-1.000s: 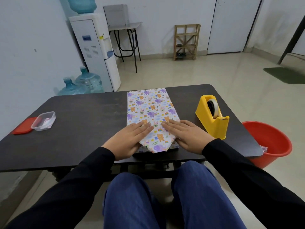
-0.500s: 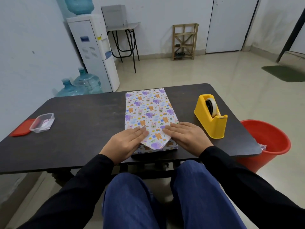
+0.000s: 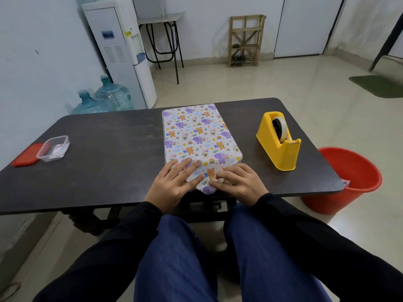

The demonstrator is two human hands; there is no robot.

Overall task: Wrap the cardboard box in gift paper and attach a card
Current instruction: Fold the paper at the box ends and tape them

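Head view: the cardboard box [image 3: 199, 136], covered in animal-print gift paper, lies lengthwise in the middle of the dark desk [image 3: 109, 149], its near end at the desk's front edge. The end paper there is folded into a pointed flap [image 3: 209, 188]. The left hand [image 3: 174, 185] lies flat with straight fingers, pressing the left fold down. The right hand [image 3: 238, 182] bears on the flap with bent fingertips. Neither grip is closed round anything; both only press.

A yellow tape dispenser [image 3: 279, 142] stands on the desk to the right, near the box but apart from it. No tape shows on the flap, so lifting either hand to fetch some could let the fold spring open or the creases slacken. The flap's tip also overhangs the front edge, where a sleeve could catch it. No card is visible. A clear container [image 3: 53, 148] at far left holds something I cannot make out.
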